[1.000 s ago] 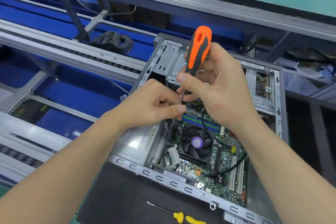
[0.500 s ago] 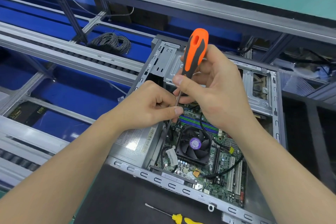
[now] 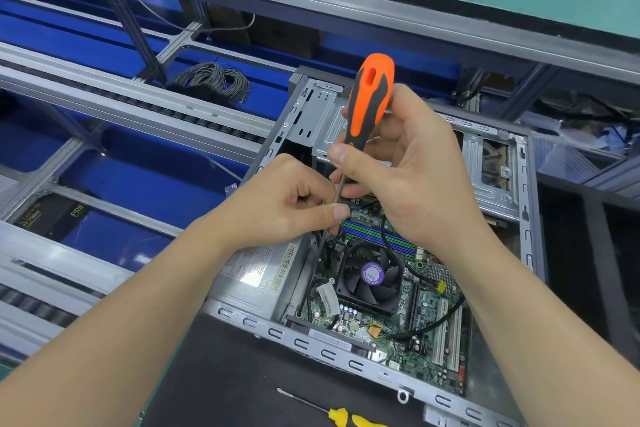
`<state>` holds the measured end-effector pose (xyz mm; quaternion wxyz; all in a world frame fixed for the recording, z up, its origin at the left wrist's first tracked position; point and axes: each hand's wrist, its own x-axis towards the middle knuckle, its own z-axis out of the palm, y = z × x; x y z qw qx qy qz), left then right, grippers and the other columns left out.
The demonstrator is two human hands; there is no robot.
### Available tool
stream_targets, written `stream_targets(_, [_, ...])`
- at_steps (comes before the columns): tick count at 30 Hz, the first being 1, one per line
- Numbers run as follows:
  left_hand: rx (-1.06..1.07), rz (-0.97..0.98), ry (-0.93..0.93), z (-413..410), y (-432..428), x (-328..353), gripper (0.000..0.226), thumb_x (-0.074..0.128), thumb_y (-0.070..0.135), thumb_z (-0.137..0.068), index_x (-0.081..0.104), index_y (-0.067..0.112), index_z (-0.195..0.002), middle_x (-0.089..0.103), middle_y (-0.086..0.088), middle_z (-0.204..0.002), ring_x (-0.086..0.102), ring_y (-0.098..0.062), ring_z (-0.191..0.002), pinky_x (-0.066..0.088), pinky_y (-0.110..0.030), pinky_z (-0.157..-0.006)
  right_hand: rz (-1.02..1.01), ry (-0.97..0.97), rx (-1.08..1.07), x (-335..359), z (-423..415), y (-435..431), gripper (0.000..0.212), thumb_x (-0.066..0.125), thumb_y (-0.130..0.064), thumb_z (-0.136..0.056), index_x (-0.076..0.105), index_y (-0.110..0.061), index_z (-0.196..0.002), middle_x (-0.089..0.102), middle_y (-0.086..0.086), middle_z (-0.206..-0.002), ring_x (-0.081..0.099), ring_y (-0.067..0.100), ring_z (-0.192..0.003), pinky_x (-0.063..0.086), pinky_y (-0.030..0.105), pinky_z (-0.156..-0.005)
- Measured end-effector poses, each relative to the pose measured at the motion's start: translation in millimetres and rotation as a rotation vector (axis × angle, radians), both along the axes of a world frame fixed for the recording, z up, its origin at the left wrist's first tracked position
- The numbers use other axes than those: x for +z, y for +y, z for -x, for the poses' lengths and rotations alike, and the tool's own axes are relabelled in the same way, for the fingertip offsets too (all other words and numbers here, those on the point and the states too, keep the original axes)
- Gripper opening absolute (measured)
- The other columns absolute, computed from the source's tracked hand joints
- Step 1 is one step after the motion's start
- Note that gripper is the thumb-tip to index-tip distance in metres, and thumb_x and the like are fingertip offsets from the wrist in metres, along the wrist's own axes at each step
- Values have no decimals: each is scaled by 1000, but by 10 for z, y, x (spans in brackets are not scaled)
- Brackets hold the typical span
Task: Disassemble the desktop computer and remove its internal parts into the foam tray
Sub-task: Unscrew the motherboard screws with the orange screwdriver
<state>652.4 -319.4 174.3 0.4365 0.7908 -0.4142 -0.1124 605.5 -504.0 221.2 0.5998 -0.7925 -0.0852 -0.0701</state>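
- The open grey metal desktop computer case (image 3: 523, 218) is laid on its side on a dark mat (image 3: 221, 381), with its side panel off and the inside exposed.
- Inside, the green motherboard (image 3: 426, 315), the black cooler fan with a purple hub label (image 3: 372, 276) and the silver power supply box (image 3: 256, 270) are seen seated in place, so most of the removal is judged to be left.
- No foam tray is shown in the head view.
- A long screwdriver with an orange and dark grey handle (image 3: 370, 100) is gripped at the handle's lower end by the right hand (image 3: 412, 170), fingers curled closed around it.
- Its thin shaft is pinched and steered by the left hand (image 3: 287, 204), thumb and fingers closed on it; the tip is lost beside the power supply box.
- A yellow-handled screwdriver (image 3: 343, 416) is left lying on the mat, near the case edge.
- A coil of grey cable (image 3: 211, 81) is seen well apart on the blue conveyor frame (image 3: 145, 180).
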Motion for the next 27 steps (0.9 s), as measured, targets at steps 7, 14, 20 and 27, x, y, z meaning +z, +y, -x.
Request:
stream_targets(7, [-20, 18, 15, -30, 19, -29, 40, 62, 38, -96, 76, 14, -67, 37, -4, -45, 36, -14, -44, 25, -20, -52, -9, 3, 21, -16, 1, -11, 29, 76, -14, -89, 57, -14, -111, 72, 0, -95, 74, 30, -73, 62, 49, -61])
stream_targets(14, [-96, 54, 276, -107, 165, -67, 33, 79, 44, -85, 72, 16, -71, 42, -21, -49, 39, -35, -44, 33, -37, -46, -45, 19, 340, 54, 56, -78, 34, 74, -3, -91, 59, -15, -119, 75, 7, -102, 73, 36, -91, 59, 59, -76])
stream_targets(20, [-178, 71, 423, -48, 224, -40, 8, 86, 40, -80, 81, 35, -84, 61, -19, -59, 62, -48, -67, 54, -64, -79, 25, 89, 530, 236, 117, -99, 30, 66, 2, -95, 56, -10, -120, 74, 9, -108, 72, 28, -103, 57, 50, -92])
stream_targets(27, [-130, 65, 494, 112, 234, -10, 47, 88, 34, -78, 67, -7, -73, 31, -22, -51, 30, -42, -50, 41, -35, -58, 611, -326, 70, 824, 191, 145, 29, 67, -54, -91, 65, -25, -86, 63, -6, -74, 59, 8, -71, 47, 29, -68])
